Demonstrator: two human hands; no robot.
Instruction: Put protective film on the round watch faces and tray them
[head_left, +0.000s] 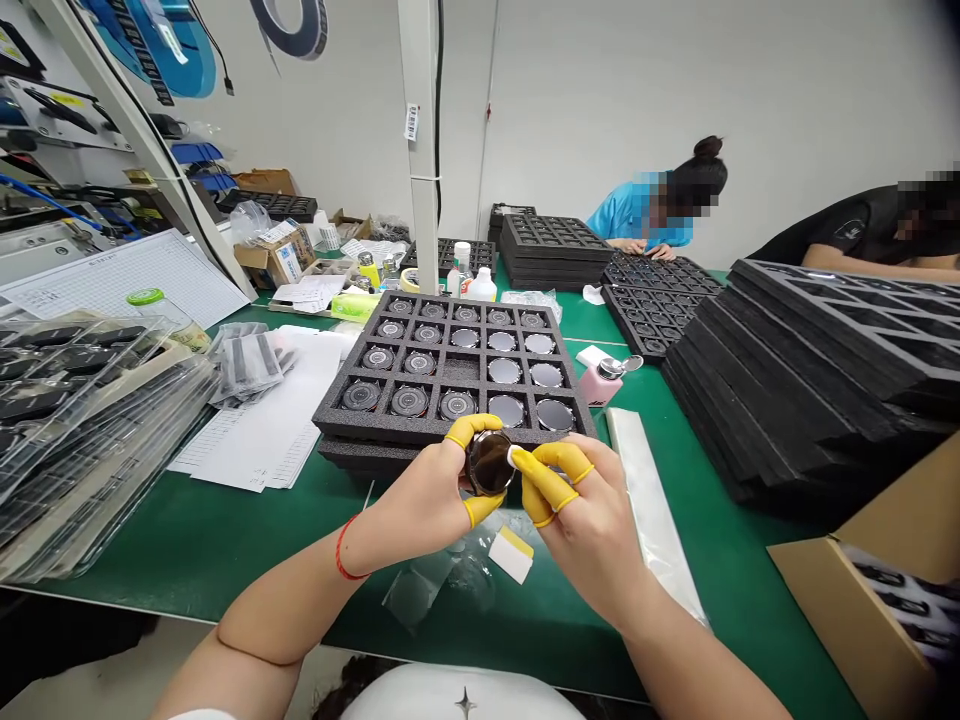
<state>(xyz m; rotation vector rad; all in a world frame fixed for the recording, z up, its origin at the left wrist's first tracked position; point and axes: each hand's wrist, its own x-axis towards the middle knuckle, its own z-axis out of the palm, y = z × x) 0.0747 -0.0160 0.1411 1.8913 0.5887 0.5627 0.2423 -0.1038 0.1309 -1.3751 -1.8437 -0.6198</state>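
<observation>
My left hand [431, 485], in yellow finger cots, holds a round watch head [491, 463] by its rim, dark glass facing me. My right hand [581, 500], also in yellow finger cots, pinches a small white piece [513, 456] against the watch's right edge; its kind is hard to make out. Just beyond my hands lies a black foam tray [457, 435] with watch heads in its compartments. Some show their backs, others their shiny glass faces, and one compartment in the third row holds no watch. A white and yellow card [511, 554] and clear plastic film [420, 590] lie below my hands.
A pink pump bottle [600, 380] and a long white plastic-wrapped strip [652, 510] lie right. Black trays [810, 400] are stacked far right beside a cardboard box [862, 600]. Papers [262, 440] and clear blister trays [97, 430] occupy the left. Two people [652, 210] sit opposite.
</observation>
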